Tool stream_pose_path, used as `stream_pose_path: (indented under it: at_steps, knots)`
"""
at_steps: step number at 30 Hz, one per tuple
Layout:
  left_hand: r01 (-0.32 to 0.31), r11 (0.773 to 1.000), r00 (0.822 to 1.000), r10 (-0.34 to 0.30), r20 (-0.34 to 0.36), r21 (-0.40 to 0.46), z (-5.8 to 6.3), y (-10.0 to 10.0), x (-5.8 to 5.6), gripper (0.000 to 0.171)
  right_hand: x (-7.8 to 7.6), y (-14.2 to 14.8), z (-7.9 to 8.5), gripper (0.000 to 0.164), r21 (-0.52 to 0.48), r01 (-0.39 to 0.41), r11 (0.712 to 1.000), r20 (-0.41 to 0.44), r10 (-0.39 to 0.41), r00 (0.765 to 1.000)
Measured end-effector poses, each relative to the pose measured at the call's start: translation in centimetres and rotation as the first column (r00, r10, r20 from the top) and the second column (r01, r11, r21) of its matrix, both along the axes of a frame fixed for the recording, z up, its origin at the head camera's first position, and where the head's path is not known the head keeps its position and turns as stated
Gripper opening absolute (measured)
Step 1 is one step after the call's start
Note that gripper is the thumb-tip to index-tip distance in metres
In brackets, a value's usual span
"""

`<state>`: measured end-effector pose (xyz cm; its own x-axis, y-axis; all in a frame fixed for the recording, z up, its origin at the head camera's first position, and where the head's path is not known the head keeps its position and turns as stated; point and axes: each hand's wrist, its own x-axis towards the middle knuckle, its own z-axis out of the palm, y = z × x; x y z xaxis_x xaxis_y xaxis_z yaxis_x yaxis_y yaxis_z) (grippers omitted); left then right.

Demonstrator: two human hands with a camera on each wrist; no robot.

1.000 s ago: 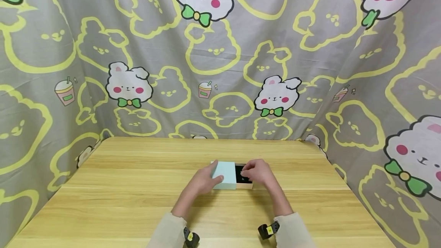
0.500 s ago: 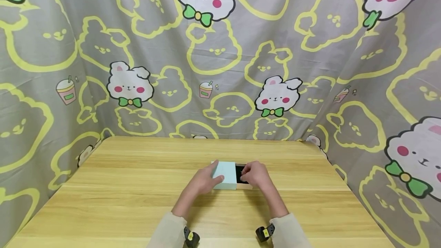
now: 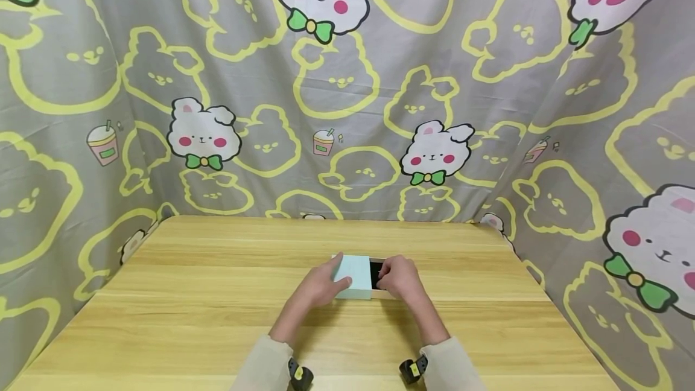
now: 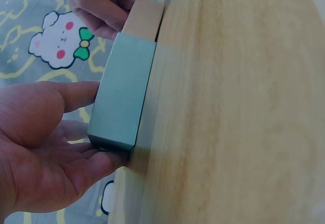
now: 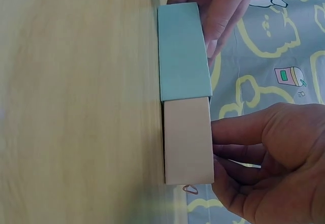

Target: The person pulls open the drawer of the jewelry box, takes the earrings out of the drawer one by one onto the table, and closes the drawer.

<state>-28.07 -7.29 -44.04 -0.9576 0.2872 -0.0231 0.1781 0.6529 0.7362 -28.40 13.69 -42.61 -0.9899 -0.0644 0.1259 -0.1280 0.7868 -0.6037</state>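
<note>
On the table stands a drawer-style gift box (image 3: 354, 271) with a mint-green sleeve. Its pinkish drawer (image 5: 188, 141) is pulled partway out on the right, and a black lining (image 3: 376, 275) shows inside. My left hand (image 3: 319, 284) holds the left end of the sleeve, with the thumb on top and fingers at the far side and end. My right hand (image 3: 400, 276) reaches over the drawer, its bent fingers down at the black lining. Whatever lies under those fingertips is hidden in all views. A small loop pull (image 5: 190, 189) sticks out from the drawer's end.
The wooden table (image 3: 217, 318) spreads around the box on every side. A grey curtain (image 3: 347, 95) with yellow outlines and white bunny faces hangs behind the table and along both sides.
My right hand has shifted slightly left and lower over the drawer, now covering more of the black lining and the small silvery mark seen earlier. The left hand and box stay put.
</note>
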Motion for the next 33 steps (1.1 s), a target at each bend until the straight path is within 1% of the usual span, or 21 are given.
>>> stream_pose_path:
  at_steps: [4,10,19,27,33]
  knots:
    - [-0.001,1.0,1.0,0.001,0.001,-0.004,-0.08,0.0,-0.02,0.072,0.08,-0.07,-0.13,0.017,0.012,0.006,1.0,-0.011,-0.006,1.0]
    - [-0.006,1.0,1.0,0.006,0.008,-0.014,-0.12,0.0,-0.05,0.073,0.17,-0.24,-0.23,0.019,0.004,-0.002,1.0,0.009,0.002,1.0]
    - [-0.001,1.0,1.0,0.001,0.003,-0.012,0.09,0.06,-0.04,0.072,0.0,-0.32,-0.01,0.016,0.034,0.001,0.999,0.007,-0.001,1.0]
    - [0.005,1.0,1.0,-0.005,-0.008,-0.011,0.21,-0.02,0.04,0.071,-0.13,-0.32,0.0,0.022,0.002,0.001,1.0,0.068,-0.001,0.998]
    - [0.011,1.0,1.0,-0.011,-0.015,-0.015,0.26,-0.06,0.1,0.071,-0.07,-0.34,-0.12,0.024,-0.001,-0.014,1.0,0.074,0.014,0.997]
